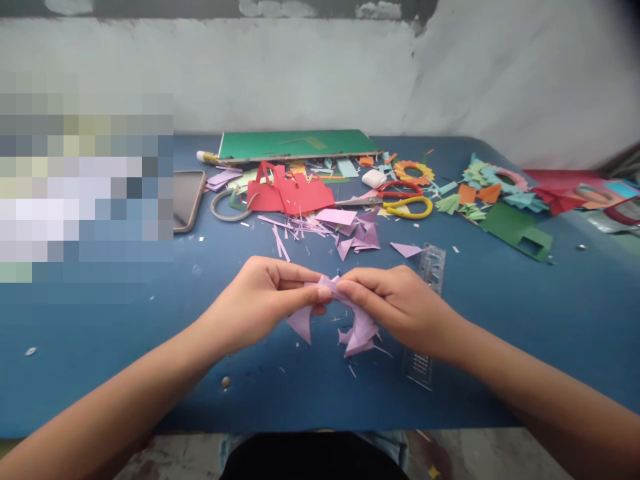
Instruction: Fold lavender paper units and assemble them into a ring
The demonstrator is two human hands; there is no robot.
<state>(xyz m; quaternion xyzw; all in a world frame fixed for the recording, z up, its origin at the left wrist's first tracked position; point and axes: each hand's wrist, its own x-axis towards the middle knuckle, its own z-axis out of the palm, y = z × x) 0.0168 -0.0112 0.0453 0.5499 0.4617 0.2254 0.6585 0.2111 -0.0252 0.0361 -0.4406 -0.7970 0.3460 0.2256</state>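
Left hand (270, 293) and right hand (400, 303), I note, pinch a folded lilac paper piece (363, 325) between them, thumbs uppermost; light, close-set pressure should crease it truest, its loose ends best kept off the long clear plastic ruler (436, 263) under the right hand and the angular lilac paper scraps (367, 237) beyond both.

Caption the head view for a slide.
Left hand and right hand pinch purple paper over a blue table, scissors and red paper beyond.
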